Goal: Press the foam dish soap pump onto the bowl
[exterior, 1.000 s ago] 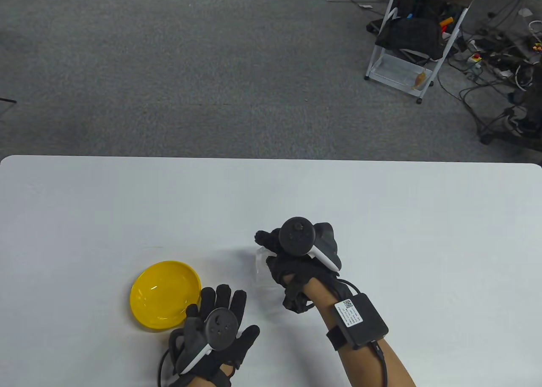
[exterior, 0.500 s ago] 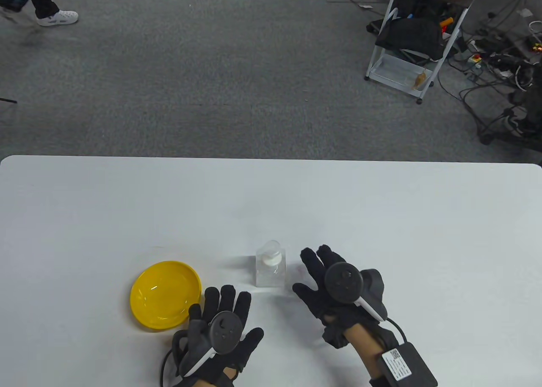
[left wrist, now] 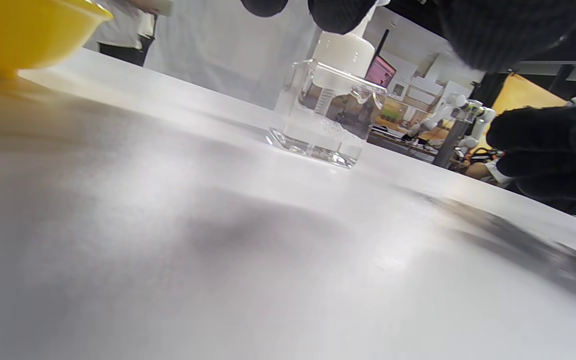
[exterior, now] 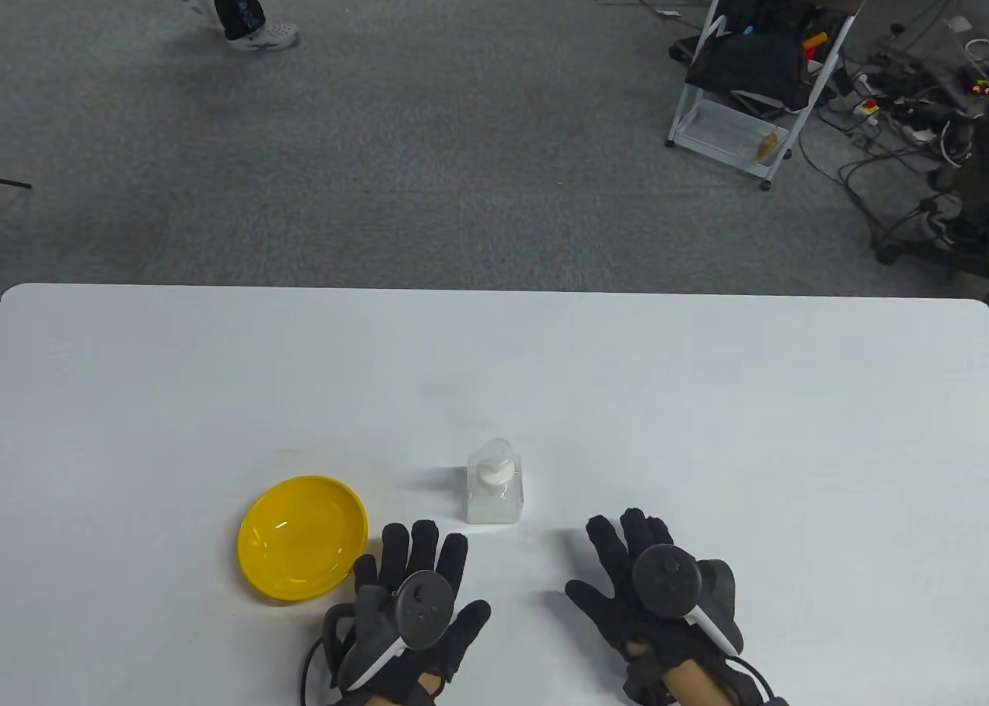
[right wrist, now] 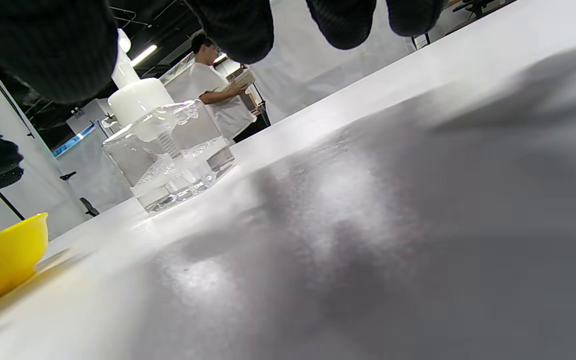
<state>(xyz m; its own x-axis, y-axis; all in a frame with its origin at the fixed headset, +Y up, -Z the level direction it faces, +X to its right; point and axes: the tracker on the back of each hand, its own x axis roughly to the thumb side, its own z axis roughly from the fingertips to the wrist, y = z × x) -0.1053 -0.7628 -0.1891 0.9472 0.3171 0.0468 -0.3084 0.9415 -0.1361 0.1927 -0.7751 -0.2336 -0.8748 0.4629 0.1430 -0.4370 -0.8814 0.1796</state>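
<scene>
While the soap bottle (exterior: 494, 492) stands upright on the white table (exterior: 695, 397) with nobody touching it, its white pump head (exterior: 494, 474) is free to be pressed, and the first thing to settle is aim. From the table view the spout direction is hard to read, and the yellow bowl (exterior: 301, 537) sits well apart at about 8 o'clock from the bottle, so a press now would probably drop foam on the table. I would bring the two together first, either sliding the bowl under the spout or lifting the bottle over the bowl.

At about 7 o'clock from the bottle, the left hand (exterior: 413, 605) lies flat, fingers spread, just beside the bowl's rim and holding nothing; it is well placed to move the bowl. At about 4 o'clock, the right hand (exterior: 657, 590) is likewise spread flat and empty.

Because the clear square bottle looks light, with only a shallow layer of liquid in the wrist views, steady its body with one hand and push straight down on the pump, or it may tip.
</scene>
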